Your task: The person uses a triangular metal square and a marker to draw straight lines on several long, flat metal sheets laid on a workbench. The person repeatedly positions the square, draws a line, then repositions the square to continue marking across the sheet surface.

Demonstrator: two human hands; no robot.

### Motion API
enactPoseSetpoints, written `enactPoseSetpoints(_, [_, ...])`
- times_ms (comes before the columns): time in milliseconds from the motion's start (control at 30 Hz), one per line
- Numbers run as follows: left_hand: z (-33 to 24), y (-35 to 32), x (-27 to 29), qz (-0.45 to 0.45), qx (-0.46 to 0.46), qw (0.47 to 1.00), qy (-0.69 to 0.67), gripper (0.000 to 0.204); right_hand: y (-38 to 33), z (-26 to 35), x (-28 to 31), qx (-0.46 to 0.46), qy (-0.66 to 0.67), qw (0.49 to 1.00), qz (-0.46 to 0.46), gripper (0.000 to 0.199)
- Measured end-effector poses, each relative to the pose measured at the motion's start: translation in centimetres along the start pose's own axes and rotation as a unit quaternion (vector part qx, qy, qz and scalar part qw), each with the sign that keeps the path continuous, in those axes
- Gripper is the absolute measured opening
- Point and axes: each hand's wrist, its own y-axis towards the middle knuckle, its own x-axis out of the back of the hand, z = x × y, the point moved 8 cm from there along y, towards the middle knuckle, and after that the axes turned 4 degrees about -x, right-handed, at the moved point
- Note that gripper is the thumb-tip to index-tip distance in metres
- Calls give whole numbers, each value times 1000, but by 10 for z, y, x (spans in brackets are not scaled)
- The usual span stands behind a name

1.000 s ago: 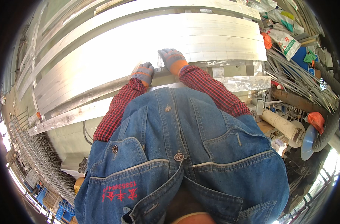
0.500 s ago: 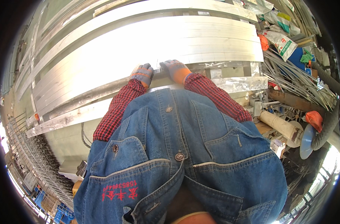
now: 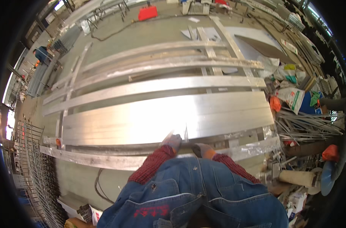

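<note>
My left hand (image 3: 174, 141), in a grey glove, is at the near edge of a wide stack of bright aluminium bars (image 3: 161, 116). Its fingers curl around a thin pale strip (image 3: 166, 137) that slants up to the left. A small upright metal piece (image 3: 186, 133) stands on the stack edge just right of that hand. My right hand (image 3: 204, 151), in an orange and grey glove, rests beside it on a lower foil-wrapped rail (image 3: 252, 148); its fingers are hidden. Red checked sleeves and blue denim overalls fill the lower middle.
More long aluminium bars (image 3: 154, 85) lie on the concrete floor beyond. Thin rods (image 3: 310, 125), bags and clutter pile up at the right. A wire rack (image 3: 36, 167) stands at the left, a red box (image 3: 147, 12) far back, and a crouching person (image 3: 41, 54) at the far left.
The view has tilted up, showing more floor. Both hands sit lower in the picture and closer together; the left hand now has a thin strip beside an upright metal piece.
</note>
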Motion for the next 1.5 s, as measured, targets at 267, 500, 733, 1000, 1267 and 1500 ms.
enactPoseSetpoints(267, [26, -57, 12, -154, 46, 980, -120, 16, 3, 5, -14, -65, -13, 998, -21, 42])
enactPoseSetpoints(500, [44, -78, 18, -132, 39, 982, -129, 18, -10, 30, -19, -73, -23, 993, -85, 39])
enactPoseSetpoints(733, [48, -70, 13, -68, 68, 991, -93, 19, -35, 45, -28, -113, -3, 984, -138, 37])
enactPoseSetpoints(1000, [51, -72, 9, -115, 61, 986, -101, 18, -47, 36, -34, -188, 58, 971, -135, 38])
enactPoseSetpoints(1267, [67, -56, -32, -5, 83, 982, -169, 17, -20, 63, -3, 23, -49, 977, -208, 25])
enactPoseSetpoints(1500, [58, -71, 2, -109, 70, 984, -118, 22, -1, 62, 16, -94, 156, 957, -227, 24])
